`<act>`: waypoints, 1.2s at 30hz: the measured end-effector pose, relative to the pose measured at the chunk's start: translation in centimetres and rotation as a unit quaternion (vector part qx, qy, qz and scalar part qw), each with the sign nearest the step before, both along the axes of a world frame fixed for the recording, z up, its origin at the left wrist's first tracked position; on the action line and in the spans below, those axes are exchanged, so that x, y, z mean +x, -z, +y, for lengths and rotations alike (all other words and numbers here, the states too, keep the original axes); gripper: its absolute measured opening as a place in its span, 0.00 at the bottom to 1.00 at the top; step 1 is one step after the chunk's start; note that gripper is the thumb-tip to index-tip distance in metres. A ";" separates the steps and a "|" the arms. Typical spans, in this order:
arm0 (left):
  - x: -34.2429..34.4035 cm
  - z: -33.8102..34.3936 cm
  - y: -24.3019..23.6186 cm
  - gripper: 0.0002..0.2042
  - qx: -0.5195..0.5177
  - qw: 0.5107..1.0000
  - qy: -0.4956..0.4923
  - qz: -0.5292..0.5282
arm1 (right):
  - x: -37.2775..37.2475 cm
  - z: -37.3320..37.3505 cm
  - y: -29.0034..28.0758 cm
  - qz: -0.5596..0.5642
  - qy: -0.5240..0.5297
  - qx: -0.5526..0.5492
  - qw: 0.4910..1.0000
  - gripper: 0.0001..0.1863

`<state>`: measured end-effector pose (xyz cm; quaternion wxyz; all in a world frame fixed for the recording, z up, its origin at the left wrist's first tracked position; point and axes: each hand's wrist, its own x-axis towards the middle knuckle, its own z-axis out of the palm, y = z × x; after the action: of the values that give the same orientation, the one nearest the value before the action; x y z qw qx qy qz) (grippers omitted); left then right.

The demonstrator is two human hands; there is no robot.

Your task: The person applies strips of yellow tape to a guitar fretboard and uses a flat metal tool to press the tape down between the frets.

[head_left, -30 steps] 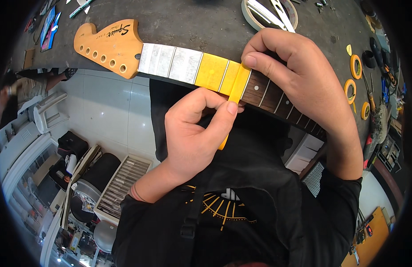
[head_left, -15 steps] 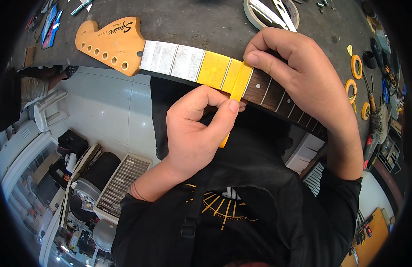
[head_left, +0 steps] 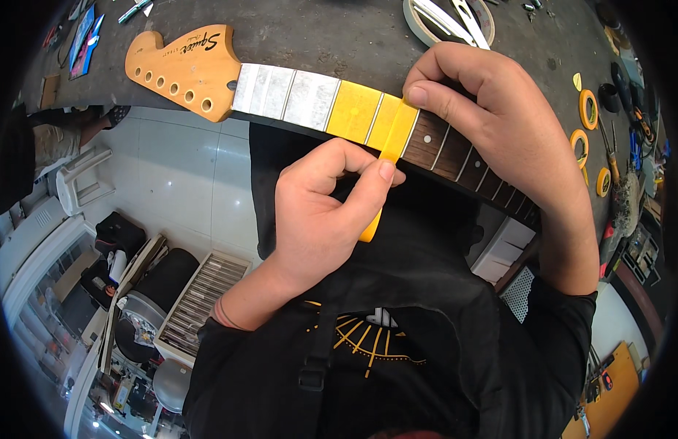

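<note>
The left hand (head_left: 320,212) pinched a yellow tape strip (head_left: 386,157) and the right hand (head_left: 492,124) pressed it on the guitar neck (head_left: 295,95) — four spaces beside the hands looked covered, the dark ones under the right hand still bare.

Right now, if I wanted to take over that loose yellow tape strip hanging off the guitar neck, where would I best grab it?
Probably at the free tail of the yellow tape strip, coming from below the guitar neck. That end hangs clear off the neck's near edge, where the left hand pinches it between thumb and forefinger. The upper end lies on the fretboard under the right hand.
</note>
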<state>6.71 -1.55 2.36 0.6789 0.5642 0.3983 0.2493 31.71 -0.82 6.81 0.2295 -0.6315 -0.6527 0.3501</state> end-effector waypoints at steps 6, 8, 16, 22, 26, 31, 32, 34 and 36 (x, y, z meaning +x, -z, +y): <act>0.5 0.0 -0.1 0.07 -0.058 0.998 -0.019 -0.016 | -0.4 -0.3 -0.2 -0.025 0.000 0.000 1.000 0.12; 0.6 0.0 0.0 0.08 -0.056 0.998 -0.018 -0.017 | -1.1 -0.8 -0.3 -0.007 0.054 0.022 0.998 0.10; 0.7 0.0 0.6 0.10 -0.076 0.996 -0.013 -0.046 | -4.0 -3.5 0.9 -0.170 0.062 0.266 0.947 0.07; 0.8 0.3 0.6 0.11 -0.081 0.996 -0.010 -0.043 | -3.9 -3.1 1.3 -0.131 0.088 0.212 0.964 0.06; 0.9 0.2 0.9 0.11 -0.081 0.995 -0.009 -0.051 | -3.4 -2.8 1.2 -0.107 0.085 0.157 0.978 0.08; 0.8 0.1 1.2 0.12 -0.081 0.995 -0.014 -0.062 | -3.1 -3.3 1.2 -0.114 0.043 0.143 0.982 0.10; 0.8 0.1 1.2 0.12 -0.077 0.995 -0.017 -0.066 | -3.2 -3.6 1.1 -0.091 0.036 0.162 0.982 0.09; 0.8 0.2 1.1 0.12 -0.074 0.995 -0.013 -0.062 | -2.8 -4.0 0.9 -0.067 0.027 0.181 0.981 0.09; 0.8 0.2 1.1 0.12 -0.072 0.996 -0.008 -0.055 | -1.9 -4.3 0.7 -0.001 0.020 0.157 0.987 0.08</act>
<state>7.50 -1.40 1.30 0.7363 0.4967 0.3818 0.2557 29.81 -5.16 6.08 0.3323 -0.6011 -0.6867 0.2381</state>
